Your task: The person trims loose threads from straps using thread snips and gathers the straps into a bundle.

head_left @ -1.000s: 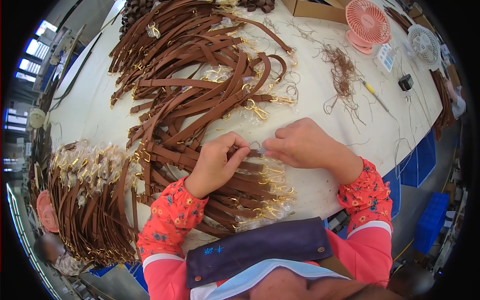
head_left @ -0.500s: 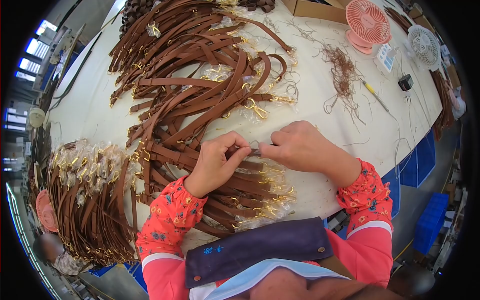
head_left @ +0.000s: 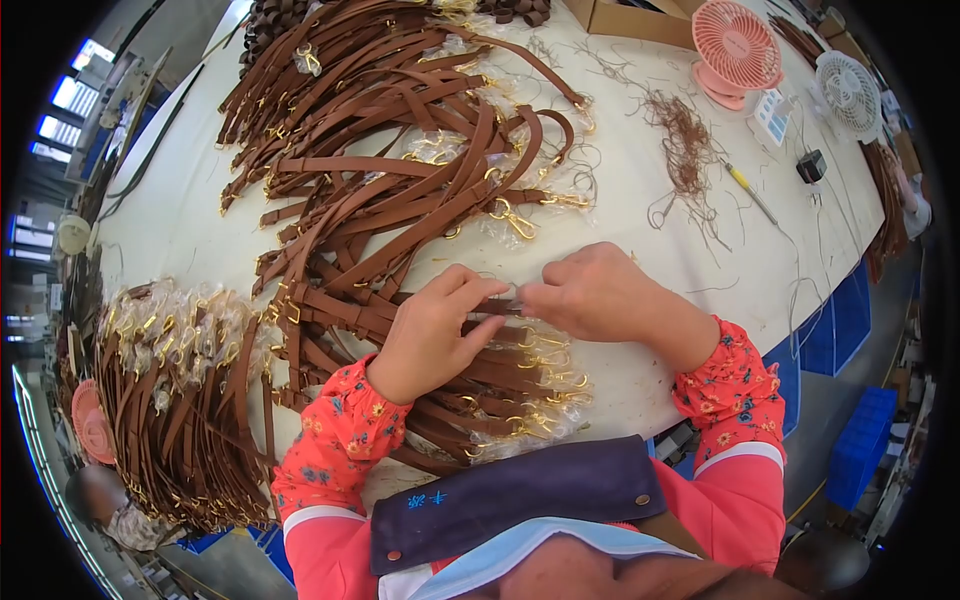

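My left hand (head_left: pixel 432 322) is over the near bundle of brown leather straps (head_left: pixel 490 365), its thumb and index finger apart. A dark strap end shows between those fingertips; whether they touch it is unclear. Just to the right, my right hand (head_left: pixel 588 292) has its fingers pinched together, slightly blurred, and the small thing in them is hidden. Below the hands, gold snap hooks (head_left: pixel 545 350) wrapped in clear plastic line the ends of the bundle. A larger heap of similar straps (head_left: pixel 400 110) spreads beyond.
At the left hangs another strap pile (head_left: pixel 190 430) with plastic-wrapped hooks. Brown thread scraps (head_left: pixel 685 150), a yellow-handled tool (head_left: pixel 748 185) with a cord and a pink fan (head_left: pixel 735 50) are on the white table (head_left: pixel 640 215). Blue crates (head_left: pixel 862 435) stand at the right.
My left thumb and index finger have spread apart from their earlier pinch. My right hand stays nearly in place, fingers still together. The straps lie as before.
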Demonstrator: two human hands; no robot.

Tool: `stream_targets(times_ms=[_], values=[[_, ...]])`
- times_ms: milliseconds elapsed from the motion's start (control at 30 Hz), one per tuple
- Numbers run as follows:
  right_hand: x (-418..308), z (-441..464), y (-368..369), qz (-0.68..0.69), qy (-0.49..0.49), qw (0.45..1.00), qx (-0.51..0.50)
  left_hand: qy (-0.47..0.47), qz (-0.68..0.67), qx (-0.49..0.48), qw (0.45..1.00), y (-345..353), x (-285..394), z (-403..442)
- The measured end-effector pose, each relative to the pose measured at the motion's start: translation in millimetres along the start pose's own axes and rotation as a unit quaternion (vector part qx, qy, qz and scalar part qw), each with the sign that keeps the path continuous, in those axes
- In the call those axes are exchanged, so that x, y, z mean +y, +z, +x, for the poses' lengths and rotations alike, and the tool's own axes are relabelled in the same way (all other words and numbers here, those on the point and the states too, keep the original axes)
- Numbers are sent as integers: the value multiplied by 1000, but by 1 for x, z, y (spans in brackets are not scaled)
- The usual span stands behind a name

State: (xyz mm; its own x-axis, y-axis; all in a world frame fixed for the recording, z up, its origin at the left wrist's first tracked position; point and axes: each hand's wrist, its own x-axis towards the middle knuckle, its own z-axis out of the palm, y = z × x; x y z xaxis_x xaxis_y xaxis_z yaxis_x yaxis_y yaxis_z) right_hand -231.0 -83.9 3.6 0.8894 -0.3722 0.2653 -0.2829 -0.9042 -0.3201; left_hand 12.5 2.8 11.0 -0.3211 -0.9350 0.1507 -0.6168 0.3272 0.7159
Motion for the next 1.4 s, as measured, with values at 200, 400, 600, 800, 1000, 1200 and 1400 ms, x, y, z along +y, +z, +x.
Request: stream_targets(times_ms=[200,400,600,800,1000,1200,1400], values=[[-3,2,-1,-22,-5,1000,-5,43,90,29,995,10,-1,-4],[-3,2,2,-30,-13,999,-3,1,55,22,998,9,-2,-2],[-6,3,0,-41,-15,999,-8,-28,21,20,999,11,-3,1],[-15,2,-5,-116,-42,992,0,-25,17,22,999,12,-6,0],[-10,1,1,-83,-25,996,-15,-22,-28,-51,998,0,-2,2],[1,1,-2,-32,78,996,7,50,-126,-182,974,-26,-12,6],[4,1,-12,60,134,989,-18,93,74,-13,993,-10,-11,7]])
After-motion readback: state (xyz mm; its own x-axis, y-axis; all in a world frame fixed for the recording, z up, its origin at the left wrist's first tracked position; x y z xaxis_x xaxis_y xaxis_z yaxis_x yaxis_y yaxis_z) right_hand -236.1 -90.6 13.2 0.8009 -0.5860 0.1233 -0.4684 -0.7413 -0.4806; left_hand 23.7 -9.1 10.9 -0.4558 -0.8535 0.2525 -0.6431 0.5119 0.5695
